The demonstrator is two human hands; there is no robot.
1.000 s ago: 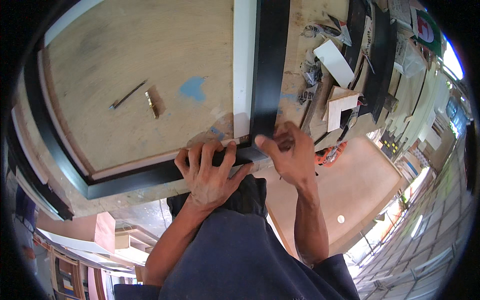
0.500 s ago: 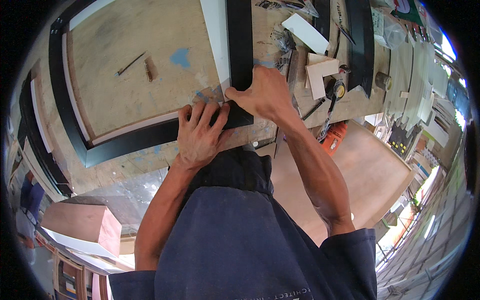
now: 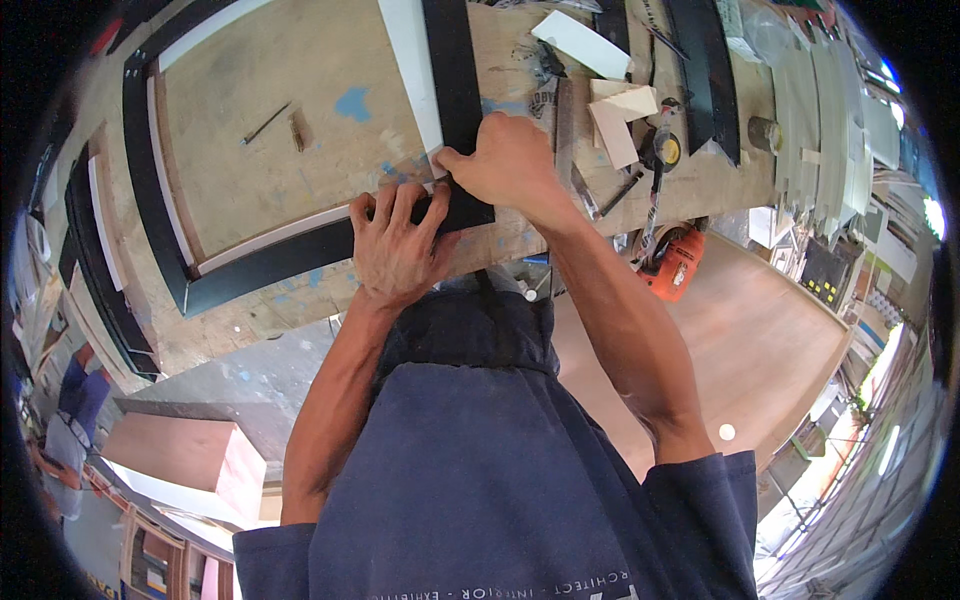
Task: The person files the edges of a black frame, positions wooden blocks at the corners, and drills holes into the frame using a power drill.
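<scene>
A large black rectangular frame lies on the worktable, with a pale strip along its inner edge. My left hand is closed over the near rail close to the right corner, its fingertips curled over the inner edge. At that same corner my right hand grips the right rail, thumb on the inner side and fingers folded. The thumb and the left fingertips almost meet. Along the inside of the right rail runs a white tapering piece. Whatever lies beneath my fingers is hidden.
Inside the frame lie a pencil and a small brown piece. To the right are an L-shaped wood piece, a tape measure and a black profile. An orange power tool hangs by the table edge. Another person shows far left.
The whole view has shifted and turned slightly, so the table appears a little higher. Both hands keep their hold at the frame's corner, with only slight movement of the fingers.
</scene>
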